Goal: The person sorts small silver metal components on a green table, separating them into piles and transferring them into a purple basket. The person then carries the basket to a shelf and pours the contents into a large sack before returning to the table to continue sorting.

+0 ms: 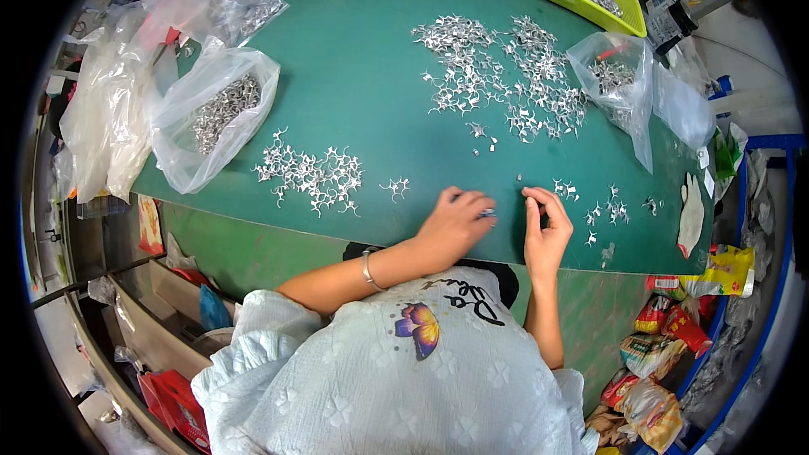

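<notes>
Near the front edge of the green table, my left hand (459, 221) is curled, palm down, with a small shiny metal part (486, 213) showing at its fingertips. My right hand (546, 226) is raised just to the right, thumb and forefinger brought together; whatever they pinch is too small to make out. A tiny silvery piece (519, 177) lies just beyond those fingertips. To the left of my left hand is a small group of silvery curved metal clips (395, 188), beside a larger spread of clips (312, 171). More loose clips (615, 206) lie right of my right hand.
Two big heaps of clips (462, 59) cover the far middle of the table. Open plastic bags of clips stand left (223, 109) and right (619, 80). A yellow-green basket (590, 2) is at the far right, a white glove (691, 215) at the right edge.
</notes>
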`<state>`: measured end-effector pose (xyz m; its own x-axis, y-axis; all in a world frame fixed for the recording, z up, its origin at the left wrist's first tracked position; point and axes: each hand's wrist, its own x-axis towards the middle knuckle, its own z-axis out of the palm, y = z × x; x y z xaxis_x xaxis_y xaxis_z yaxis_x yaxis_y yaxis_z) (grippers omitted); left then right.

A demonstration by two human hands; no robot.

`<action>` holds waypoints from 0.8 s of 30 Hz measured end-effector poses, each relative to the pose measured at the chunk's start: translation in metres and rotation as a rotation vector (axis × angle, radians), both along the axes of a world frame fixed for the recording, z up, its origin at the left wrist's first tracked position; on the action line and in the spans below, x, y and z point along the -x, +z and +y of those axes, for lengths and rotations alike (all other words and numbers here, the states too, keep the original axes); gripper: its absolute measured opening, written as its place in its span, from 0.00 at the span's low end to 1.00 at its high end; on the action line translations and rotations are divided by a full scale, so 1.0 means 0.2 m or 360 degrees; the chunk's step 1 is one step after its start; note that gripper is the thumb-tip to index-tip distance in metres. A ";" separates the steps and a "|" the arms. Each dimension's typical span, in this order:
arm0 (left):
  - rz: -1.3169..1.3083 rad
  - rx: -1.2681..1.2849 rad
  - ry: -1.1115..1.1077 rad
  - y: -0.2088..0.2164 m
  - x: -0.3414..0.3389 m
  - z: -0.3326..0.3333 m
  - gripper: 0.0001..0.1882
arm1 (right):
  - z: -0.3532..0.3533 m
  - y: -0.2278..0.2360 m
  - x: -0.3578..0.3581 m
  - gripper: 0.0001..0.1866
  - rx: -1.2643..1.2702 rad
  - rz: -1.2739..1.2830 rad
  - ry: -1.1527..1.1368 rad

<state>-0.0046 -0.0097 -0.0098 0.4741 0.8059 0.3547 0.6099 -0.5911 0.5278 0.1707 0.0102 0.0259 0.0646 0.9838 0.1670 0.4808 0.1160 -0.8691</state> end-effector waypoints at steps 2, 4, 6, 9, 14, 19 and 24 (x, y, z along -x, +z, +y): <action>-0.0013 0.0044 0.0175 -0.02 0.14 -0.02 0.13 | 0.02 0.00 -0.03 0.06 0.0026 -0.0043 -0.0008; -0.0093 0.0023 0.0562 0.01 0.27 -0.06 0.11 | 0.03 0.01 -0.05 0.07 0.0099 -0.0118 0.0006; -0.0040 -0.0014 0.0776 0.01 0.40 -0.10 0.11 | 0.08 0.01 -0.04 0.09 -0.0100 -0.0450 0.0068; 0.0022 -0.0032 0.0924 0.02 0.44 -0.13 0.11 | 0.19 0.00 0.05 0.15 -0.0153 -0.0624 0.0189; -0.0091 0.0101 0.0815 0.09 0.29 -0.08 0.13 | 0.38 -0.09 0.29 0.18 -0.0393 -0.0745 0.0526; -0.0116 0.0149 0.0767 0.09 0.26 -0.06 0.12 | 0.38 -0.10 0.26 0.08 -0.0374 -0.0522 0.0451; -0.0146 0.0181 0.0756 0.08 0.25 -0.06 0.12 | 0.27 -0.01 0.15 0.06 0.0090 -0.0018 0.0141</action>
